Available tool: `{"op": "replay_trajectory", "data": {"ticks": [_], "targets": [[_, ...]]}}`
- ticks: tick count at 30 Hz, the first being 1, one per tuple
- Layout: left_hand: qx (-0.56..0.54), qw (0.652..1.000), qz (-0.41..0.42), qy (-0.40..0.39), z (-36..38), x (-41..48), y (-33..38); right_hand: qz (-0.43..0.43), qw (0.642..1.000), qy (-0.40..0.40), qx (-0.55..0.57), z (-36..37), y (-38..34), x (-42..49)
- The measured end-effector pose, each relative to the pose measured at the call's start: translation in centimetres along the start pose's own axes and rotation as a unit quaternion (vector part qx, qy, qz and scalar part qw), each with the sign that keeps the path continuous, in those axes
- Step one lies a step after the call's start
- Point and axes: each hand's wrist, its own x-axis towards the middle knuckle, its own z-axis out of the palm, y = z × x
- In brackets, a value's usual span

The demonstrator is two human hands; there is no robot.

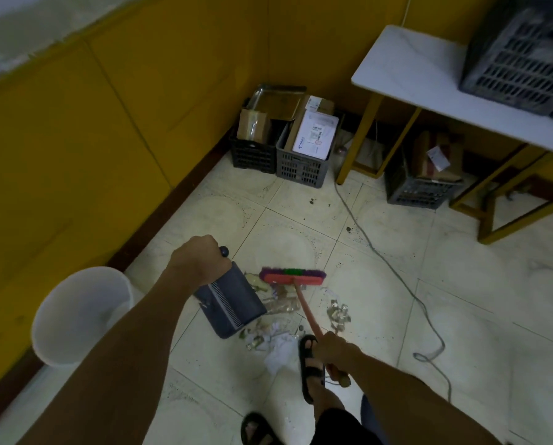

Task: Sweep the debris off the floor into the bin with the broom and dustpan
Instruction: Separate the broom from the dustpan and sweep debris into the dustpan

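My left hand (198,258) grips the handle of a dark blue dustpan (233,303), whose pan rests on the tiled floor. My right hand (333,348) holds the red handle of a broom (292,277); its red head with purple and green bristles sits on the floor just beyond the dustpan's mouth. Debris (278,326) of crumpled paper, wrappers and clear plastic lies between the pan, the broom and my sandalled foot (310,364). More scraps (337,314) lie right of the broom handle. A white bin (82,313) stands at the left by the wall.
Yellow walls meet in a corner where plastic crates (300,165) hold cardboard and papers. A white table (429,81) with yellow legs stands at the right, with another crate (419,191) under it. A grey cable (397,274) runs across the floor on the right.
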Motion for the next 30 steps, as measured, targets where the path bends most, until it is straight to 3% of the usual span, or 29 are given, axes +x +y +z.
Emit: {"op": "replay_trajectory", "data": {"ticks": [6, 12, 21, 30], "targets": [[0.044, 0.999, 0.03, -0.001, 0.6, -1.6, 1.8, 0.028, 0.983, 0.06, 0.169, -2.1, 2.8, -1.9], [0.046, 0.998, 0.03, -0.014, 1.7, -0.3, 5.1, 0.026, 0.969, 0.104, 0.221, -6.2, 4.2, 0.3], [0.041, 0.998, 0.022, -0.043, 2.1, 2.3, 9.4, 0.113, 0.936, -0.001, 0.332, -12.1, 6.7, 3.1], [0.03, 0.998, 0.018, -0.05, 2.7, 2.0, 8.9, 0.1, 0.956, -0.027, 0.275, -8.9, 5.4, 2.6]]}}
